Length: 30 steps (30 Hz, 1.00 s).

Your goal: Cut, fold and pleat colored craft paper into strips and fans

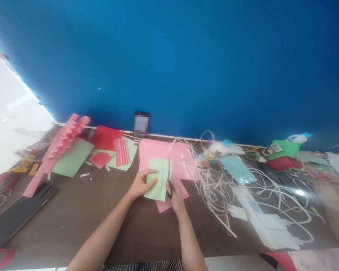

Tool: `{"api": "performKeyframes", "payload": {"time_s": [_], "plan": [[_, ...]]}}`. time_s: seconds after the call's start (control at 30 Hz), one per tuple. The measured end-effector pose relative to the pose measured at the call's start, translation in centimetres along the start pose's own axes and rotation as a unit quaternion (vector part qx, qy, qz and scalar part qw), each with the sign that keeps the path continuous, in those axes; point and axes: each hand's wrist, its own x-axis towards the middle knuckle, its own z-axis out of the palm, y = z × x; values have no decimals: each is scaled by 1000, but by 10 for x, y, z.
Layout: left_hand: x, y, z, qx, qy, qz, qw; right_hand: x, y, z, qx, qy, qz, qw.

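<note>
My left hand (142, 184) grips the left side of a light green sheet of paper (158, 190), thumb and fingers lying over it. In my right hand (176, 197) is a pair of dark-handled scissors (170, 188). Their blades point away from me along the right part of the green sheet; blur hides whether they are open. Beneath the green sheet lies pink paper (152, 148), with a corner showing below my hands.
At left are a pleated pink paper strip (60, 145), red paper (106, 137) and a phone (19, 212). Tangled white cables (214, 188) and a power strip (251, 210) lie right. Another person's blurred arm (335, 207) reaches in at far right. A blue wall (169, 67) stands behind.
</note>
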Motion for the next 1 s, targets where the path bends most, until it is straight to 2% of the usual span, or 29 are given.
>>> {"api": "performKeyframes", "payload": {"time_s": [0.1, 0.37, 1.0], "plan": [[0, 2, 0, 13, -22, 0, 1000, 0, 3, -1, 1, 13, 1, 1000], [-1, 3, 1, 9, -35, 2, 999, 2, 7, -1, 21, 23, 6, 1000], [-2, 1, 1, 12, -39, 6, 999, 1, 3, -1, 6, 17, 0, 1000]]}}
